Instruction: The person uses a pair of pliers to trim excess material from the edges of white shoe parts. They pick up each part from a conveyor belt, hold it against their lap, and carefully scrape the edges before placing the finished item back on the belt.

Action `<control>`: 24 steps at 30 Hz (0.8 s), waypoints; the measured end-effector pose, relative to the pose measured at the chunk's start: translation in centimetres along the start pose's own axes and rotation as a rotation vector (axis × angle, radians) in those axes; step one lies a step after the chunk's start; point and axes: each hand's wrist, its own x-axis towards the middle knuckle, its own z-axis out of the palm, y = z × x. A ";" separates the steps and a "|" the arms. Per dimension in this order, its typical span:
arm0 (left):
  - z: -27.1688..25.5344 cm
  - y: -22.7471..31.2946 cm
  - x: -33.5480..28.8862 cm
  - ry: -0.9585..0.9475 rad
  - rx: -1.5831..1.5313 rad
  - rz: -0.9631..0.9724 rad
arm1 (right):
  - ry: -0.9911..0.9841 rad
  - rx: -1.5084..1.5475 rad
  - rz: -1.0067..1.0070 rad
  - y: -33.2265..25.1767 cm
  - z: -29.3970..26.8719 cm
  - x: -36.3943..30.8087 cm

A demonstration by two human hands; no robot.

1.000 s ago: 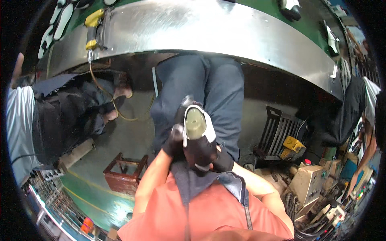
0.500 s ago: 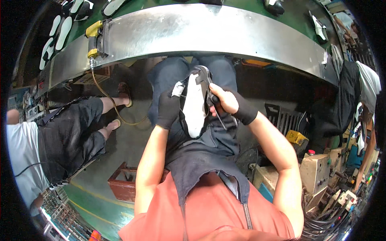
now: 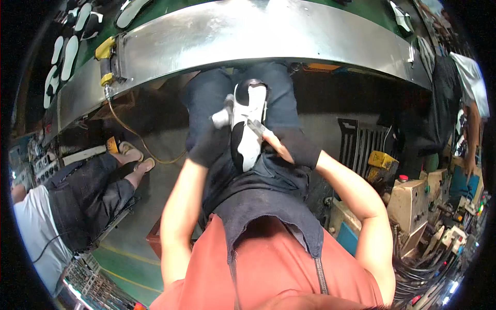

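Note:
A black-and-white shoe upper on a last, its white underside partly showing, lies lengthwise over my lap. My left hand, in a black fingerless glove with white wrapping on the fingertips, grips it along its left side. My right hand, gloved the same way, is closed at the right side of the shoe. From its fingers a short grey metal end of the pincers juts across the shoe's middle; it is blurred and the remainder is hidden by the hand.
A shiny metal bench edge curves ahead of my knees, with a yellow-black air tool and its hose at the left. Shoe parts lie on the green surface beyond. A seated person is at left; a machine stands at right.
The shoe has been turned so more of its black-and-white side shows. The pincers have come away from the far end, and my right hand has moved slightly nearer me and left.

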 end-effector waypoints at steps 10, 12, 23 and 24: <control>-0.8 -7.8 4.6 0.462 0.769 0.240 | 0.074 -0.322 -0.229 -9.2 -8.2 -1.9; -0.8 -8.4 3.7 0.374 0.762 0.386 | 0.246 -0.060 -0.455 -7.8 -5.2 -1.0; -0.1 -11.3 -3.6 -0.102 -1.641 -0.433 | -0.306 -0.322 0.050 -5.0 -1.0 -2.7; -0.2 -12.5 -3.3 -0.020 -1.360 -0.281 | -0.275 -0.429 0.084 -5.8 -0.9 -2.7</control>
